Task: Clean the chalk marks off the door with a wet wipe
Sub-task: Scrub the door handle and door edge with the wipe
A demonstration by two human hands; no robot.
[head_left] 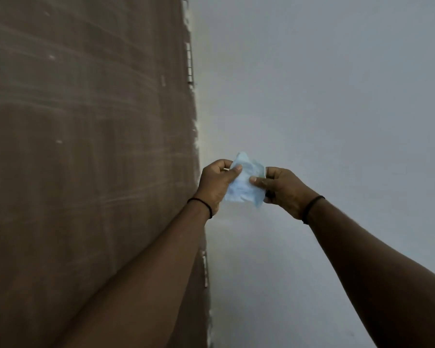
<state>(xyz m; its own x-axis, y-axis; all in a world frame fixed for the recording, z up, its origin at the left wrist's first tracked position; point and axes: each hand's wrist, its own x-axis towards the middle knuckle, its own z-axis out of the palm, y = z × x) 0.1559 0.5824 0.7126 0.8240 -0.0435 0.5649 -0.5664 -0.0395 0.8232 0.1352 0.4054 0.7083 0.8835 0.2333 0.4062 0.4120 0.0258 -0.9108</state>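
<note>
Pale blue and crumpled, the wet wipe is held up between both hands in front of the grey wall, just beside the right edge of the brown door. The left hand pinches the wipe's left side, thumb pressed on the front and fingers curled behind. The right hand pinches its right side the same way, thumb across the front. Both grips are closed on the wipe, which is spread between them and touches neither door nor wall. Faint whitish chalk marks and streaks show across the door. A dark band circles each wrist.
</note>
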